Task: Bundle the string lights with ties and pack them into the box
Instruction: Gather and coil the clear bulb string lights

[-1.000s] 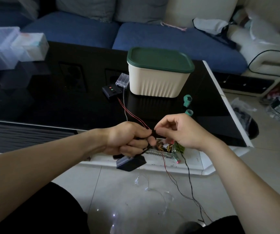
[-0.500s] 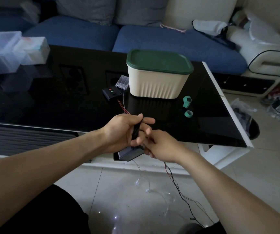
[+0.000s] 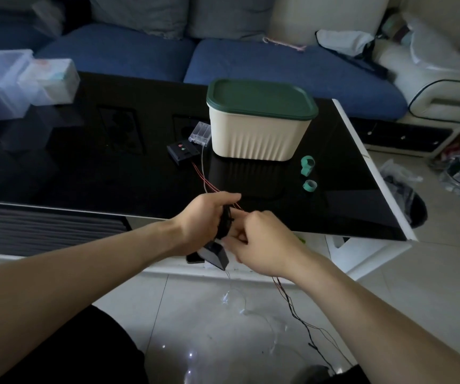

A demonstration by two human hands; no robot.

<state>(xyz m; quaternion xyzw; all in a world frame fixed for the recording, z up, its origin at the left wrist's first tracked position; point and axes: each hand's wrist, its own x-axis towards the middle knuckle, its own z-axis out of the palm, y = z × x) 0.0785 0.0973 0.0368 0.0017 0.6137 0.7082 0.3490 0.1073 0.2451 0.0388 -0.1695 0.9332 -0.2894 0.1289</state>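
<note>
Cream plastic forms the ribbed box (image 3: 256, 137), which stands on the black glass table (image 3: 85, 173) with its dark green lid (image 3: 260, 99) closed, so its contents cannot be seen. Two clear bins (image 3: 0, 84) sit at the far left corner, their contents blurred. Beside the box lie one clear battery case (image 3: 200, 133) and one black switch box (image 3: 182, 152), with red wires (image 3: 205, 180) running from there toward the hands. Two green tape rolls (image 3: 307, 164) rest to the box's right. The left hand (image 3: 204, 220) grips a dark coil of string lights (image 3: 224, 221) above the table's near edge, and the right hand (image 3: 259, 242) pinches at the same coil. One black battery box (image 3: 215, 254) hangs just below them. More wire trails to the floor (image 3: 292, 303).
</note>
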